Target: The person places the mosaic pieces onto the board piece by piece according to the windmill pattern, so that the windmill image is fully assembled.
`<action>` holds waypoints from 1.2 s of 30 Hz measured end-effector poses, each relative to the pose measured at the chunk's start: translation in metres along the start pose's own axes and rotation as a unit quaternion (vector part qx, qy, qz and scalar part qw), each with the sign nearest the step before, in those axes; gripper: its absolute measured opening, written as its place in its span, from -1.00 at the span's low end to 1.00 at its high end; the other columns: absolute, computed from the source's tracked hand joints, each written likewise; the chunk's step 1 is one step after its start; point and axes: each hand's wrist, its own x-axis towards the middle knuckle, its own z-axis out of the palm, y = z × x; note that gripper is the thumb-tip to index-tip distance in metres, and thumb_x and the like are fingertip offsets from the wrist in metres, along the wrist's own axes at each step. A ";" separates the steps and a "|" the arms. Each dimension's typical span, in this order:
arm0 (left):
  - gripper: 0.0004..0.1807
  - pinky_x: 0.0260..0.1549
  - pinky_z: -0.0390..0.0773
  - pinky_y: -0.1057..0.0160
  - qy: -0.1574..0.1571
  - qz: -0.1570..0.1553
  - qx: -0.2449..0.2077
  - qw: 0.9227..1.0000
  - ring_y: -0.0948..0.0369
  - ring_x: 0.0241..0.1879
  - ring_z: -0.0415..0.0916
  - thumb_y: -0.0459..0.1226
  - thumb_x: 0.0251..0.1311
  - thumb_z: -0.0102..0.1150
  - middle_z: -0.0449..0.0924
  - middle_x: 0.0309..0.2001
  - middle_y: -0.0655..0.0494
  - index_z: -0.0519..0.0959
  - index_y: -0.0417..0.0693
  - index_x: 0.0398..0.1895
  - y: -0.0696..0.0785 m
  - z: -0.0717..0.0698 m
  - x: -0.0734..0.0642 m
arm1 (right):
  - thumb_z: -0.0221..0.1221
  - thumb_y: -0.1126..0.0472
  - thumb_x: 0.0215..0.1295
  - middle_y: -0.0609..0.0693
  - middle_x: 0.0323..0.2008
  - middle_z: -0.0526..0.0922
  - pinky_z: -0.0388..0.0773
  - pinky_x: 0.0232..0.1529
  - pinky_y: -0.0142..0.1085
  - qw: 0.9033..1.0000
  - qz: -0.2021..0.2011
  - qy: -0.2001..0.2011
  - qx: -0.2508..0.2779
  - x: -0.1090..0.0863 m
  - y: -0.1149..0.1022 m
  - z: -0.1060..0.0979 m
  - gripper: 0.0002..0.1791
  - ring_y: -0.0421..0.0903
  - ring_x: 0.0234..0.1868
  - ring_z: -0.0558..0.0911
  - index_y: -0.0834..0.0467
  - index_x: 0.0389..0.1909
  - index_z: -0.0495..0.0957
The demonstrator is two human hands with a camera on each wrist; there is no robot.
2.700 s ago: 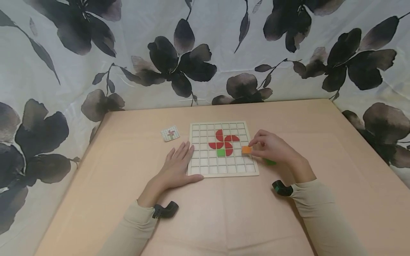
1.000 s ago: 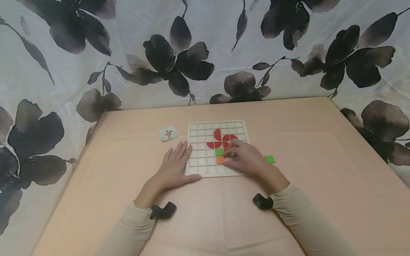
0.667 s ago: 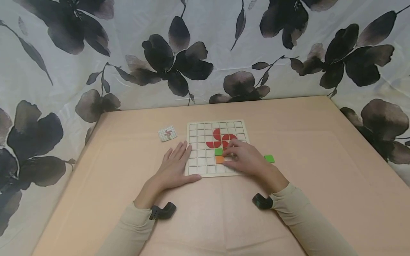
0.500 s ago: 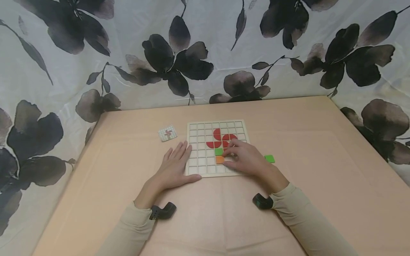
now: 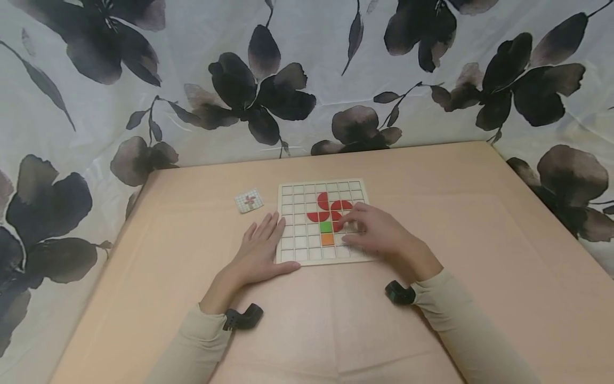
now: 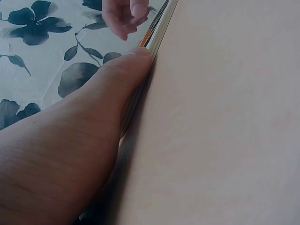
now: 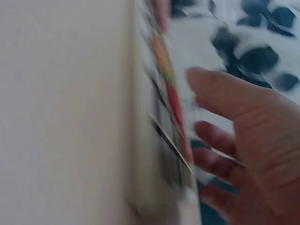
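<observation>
A: Why is the left hand (image 5: pixel 261 253) laid flat at the near left corner of the grid board (image 5: pixel 292 256)?

B: The board appears to be steadied by it. The fingers are stretched out straight, nothing is gripped, and in the left wrist view the thumb (image 6: pixel 126 75) is pressed against the board's edge. A thin board on a smooth surface (image 5: pixel 479 240) would probably slide otherwise.

A: And the right hand (image 5: pixel 379 234)?

B: It is held over the right half of the board, fingers loosely bent, tips near the red pieces (image 5: pixel 331 210). No piece is seen in its grip; it is judged empty and relaxed, though the right wrist view is blurred.

A: Where is the orange tile (image 5: pixel 328 239) found?

B: It is seated in a cell directly below the green tile (image 5: pixel 326 226), just left of the right fingertips and apart from them. A stem under the red pinwheel seems to be formed by the two squares.

A: What is the small card (image 5: pixel 249 201) for?

B: It is placed on the surface at the far left of the board. A small red figure is printed on it, so it is presumably kept in sight as a pattern.
</observation>
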 end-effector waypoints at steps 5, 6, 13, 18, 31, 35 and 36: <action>0.22 0.42 -0.30 -0.13 0.004 0.000 -0.003 1.000 0.07 0.53 -0.39 0.48 -0.04 -0.06 -0.29 0.54 -0.01 -0.16 -0.06 0.52 -0.001 0.000 -0.001 | 0.37 0.02 0.07 -0.04 -0.16 0.54 0.46 -0.21 -0.27 0.999 0.014 -0.033 0.033 -0.008 0.032 -0.031 -0.57 -0.09 -0.22 0.45 0.03 -0.01 0.63; 0.22 0.42 -0.29 -0.13 0.005 0.000 -0.004 1.000 0.06 0.53 -0.39 0.48 -0.04 -0.05 -0.29 0.54 -0.02 -0.16 -0.07 0.52 -0.002 -0.001 -0.001 | 0.37 0.02 0.07 -0.03 -0.15 0.53 0.46 -0.20 -0.27 0.999 0.019 -0.036 0.036 -0.010 0.040 -0.035 -0.57 -0.09 -0.22 0.45 0.03 -0.01 0.62; 0.23 0.42 -0.29 -0.13 0.010 0.003 -0.005 1.000 0.05 0.53 -0.38 0.48 -0.05 -0.05 -0.28 0.54 -0.02 -0.15 -0.07 0.52 -0.001 0.000 -0.001 | 0.43 0.00 -0.02 0.01 -0.12 0.51 0.36 -0.15 -0.24 0.997 0.032 -0.057 0.046 -0.030 0.083 -0.053 -0.58 -0.06 -0.17 0.38 0.03 -0.11 0.64; 0.23 0.41 -0.29 -0.14 0.010 0.005 -0.001 1.000 0.05 0.53 -0.38 0.49 -0.06 -0.05 -0.27 0.54 -0.03 -0.14 -0.07 0.52 -0.002 0.001 0.000 | 0.44 0.06 -0.03 0.07 -0.09 0.44 0.30 -0.13 -0.22 0.993 0.050 -0.084 0.069 -0.042 0.094 -0.060 -0.63 -0.02 -0.13 0.32 0.05 -0.17 0.63; 0.24 0.42 -0.30 -0.13 0.010 0.002 -0.004 1.000 0.08 0.53 -0.39 0.53 -0.07 -0.11 -0.27 0.54 0.00 -0.15 -0.05 0.52 -0.002 0.003 -0.002 | 0.45 0.11 -0.06 0.09 -0.12 0.38 0.24 -0.06 -0.18 0.994 0.035 -0.092 0.051 -0.043 0.095 -0.061 -0.76 0.03 -0.04 0.30 0.01 -0.34 0.64; 0.24 0.41 -0.28 -0.15 0.013 0.006 -0.003 1.000 0.05 0.53 -0.36 0.51 -0.06 -0.08 -0.26 0.54 -0.03 -0.13 -0.07 0.52 -0.002 0.001 -0.002 | 0.44 0.14 -0.05 0.08 -0.14 0.39 0.24 0.02 -0.12 0.994 0.030 -0.089 0.052 -0.043 0.093 -0.060 -0.80 0.05 0.00 0.32 0.02 -0.38 0.65; 0.23 0.42 -0.28 -0.14 0.012 0.004 -0.003 1.000 0.06 0.53 -0.37 0.50 -0.06 -0.07 -0.26 0.54 -0.02 -0.14 -0.07 0.52 -0.002 0.001 -0.002 | 0.44 0.14 -0.05 0.08 -0.14 0.39 0.25 0.02 -0.12 0.994 0.029 -0.088 0.050 -0.043 0.092 -0.060 -0.80 0.05 -0.01 0.33 0.02 -0.38 0.65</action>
